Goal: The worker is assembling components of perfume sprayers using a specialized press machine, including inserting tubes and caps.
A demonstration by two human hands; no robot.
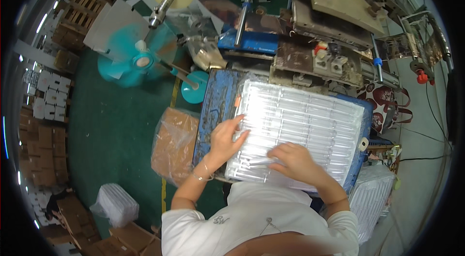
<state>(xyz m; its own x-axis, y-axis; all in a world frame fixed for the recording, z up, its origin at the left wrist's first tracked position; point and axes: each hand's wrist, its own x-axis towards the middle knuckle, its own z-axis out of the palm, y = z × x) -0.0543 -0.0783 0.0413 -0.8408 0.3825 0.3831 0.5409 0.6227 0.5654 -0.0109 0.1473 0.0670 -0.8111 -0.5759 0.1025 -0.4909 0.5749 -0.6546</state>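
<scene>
Two hands (left hand (224, 139), right hand (294, 160)) on clear tray (310, 125), machine (319, 28) behind

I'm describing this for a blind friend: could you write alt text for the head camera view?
Seen from above, a person's left hand and right hand press on a clear plastic tray lying on a blue table. A machine stands behind it, and a bagged box sits on the green floor.

A plastic-wrapped carton (175, 143) stands on the green floor (116, 125) — teal reels (138, 62) lie beyond.
</scene>
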